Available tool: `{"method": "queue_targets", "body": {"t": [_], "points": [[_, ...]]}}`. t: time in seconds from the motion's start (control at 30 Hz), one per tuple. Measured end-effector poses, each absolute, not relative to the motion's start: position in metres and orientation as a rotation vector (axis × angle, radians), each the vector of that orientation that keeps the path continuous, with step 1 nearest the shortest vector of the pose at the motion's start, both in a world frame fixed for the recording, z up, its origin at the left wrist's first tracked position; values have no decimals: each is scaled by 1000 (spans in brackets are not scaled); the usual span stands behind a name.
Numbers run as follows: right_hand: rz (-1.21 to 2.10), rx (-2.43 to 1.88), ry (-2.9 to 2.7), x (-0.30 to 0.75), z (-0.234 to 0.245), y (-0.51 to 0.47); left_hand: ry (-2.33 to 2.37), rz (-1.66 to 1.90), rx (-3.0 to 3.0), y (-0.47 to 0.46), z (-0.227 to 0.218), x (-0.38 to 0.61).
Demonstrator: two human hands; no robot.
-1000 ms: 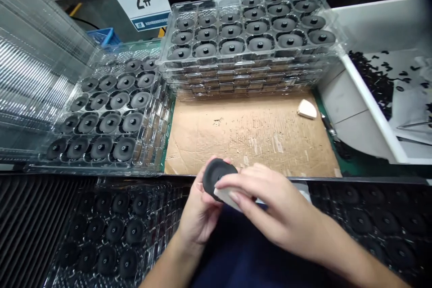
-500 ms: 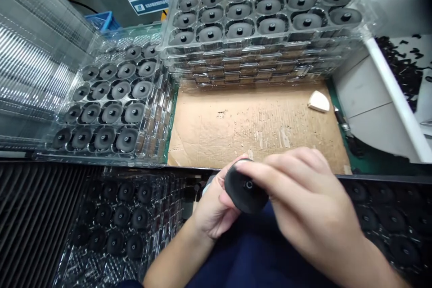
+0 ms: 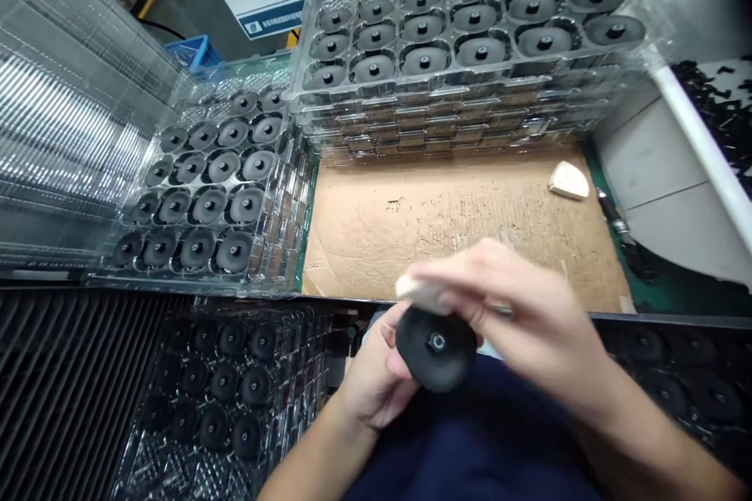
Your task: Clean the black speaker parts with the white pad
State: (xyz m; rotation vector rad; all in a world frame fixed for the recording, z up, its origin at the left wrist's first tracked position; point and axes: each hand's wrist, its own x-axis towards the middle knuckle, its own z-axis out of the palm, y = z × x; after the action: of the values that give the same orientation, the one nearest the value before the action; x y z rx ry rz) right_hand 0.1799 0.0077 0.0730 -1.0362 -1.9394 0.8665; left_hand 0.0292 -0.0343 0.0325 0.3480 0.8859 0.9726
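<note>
My left hand [image 3: 376,372] is closed on a black round disc [image 3: 440,364] with a small ring at its centre, tilted up toward me at the table's front edge. My right hand [image 3: 517,305], smeared by motion, pinches a small white pad [image 3: 423,294], perhaps a sponge. That pad lies at the disc's upper rim; whether the two touch I cannot tell. On the cardboard sheet [image 3: 376,243] beyond, a white wedge-shaped block [image 3: 569,181] rests at the right.
Stacked transparent trays [image 3: 405,102] of grey discs stand at the back, and another tray stack [image 3: 273,243] at the left. Below the edge sit trays of black discs [image 3: 254,387]. A dark-handled tool [image 3: 623,231] lies right, near a white bin [image 3: 699,133] with small black pieces.
My right hand's fingers have gone from the disc's face to its upper rim, and a white pad now shows in them. My left hand still holds the disc, now turned more face-on.
</note>
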Motion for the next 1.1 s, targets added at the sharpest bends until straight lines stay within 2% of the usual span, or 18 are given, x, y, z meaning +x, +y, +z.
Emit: {"method": "queue_targets", "body": {"t": [0.1, 0.3, 0.63, 1.1], "points": [[1017, -1428, -1547, 198, 47, 13, 626, 957, 188, -33, 33, 27], [1468, -1606, -1372, 206, -4, -25, 562, 974, 95, -30, 31, 23], [1424, -1607, -1499, 195, -19, -34, 536, 1003, 138, -33, 27, 21], [1541, -1405, -1522, 186, -29, -45, 430, 1019, 260, -41, 26, 31]]}}
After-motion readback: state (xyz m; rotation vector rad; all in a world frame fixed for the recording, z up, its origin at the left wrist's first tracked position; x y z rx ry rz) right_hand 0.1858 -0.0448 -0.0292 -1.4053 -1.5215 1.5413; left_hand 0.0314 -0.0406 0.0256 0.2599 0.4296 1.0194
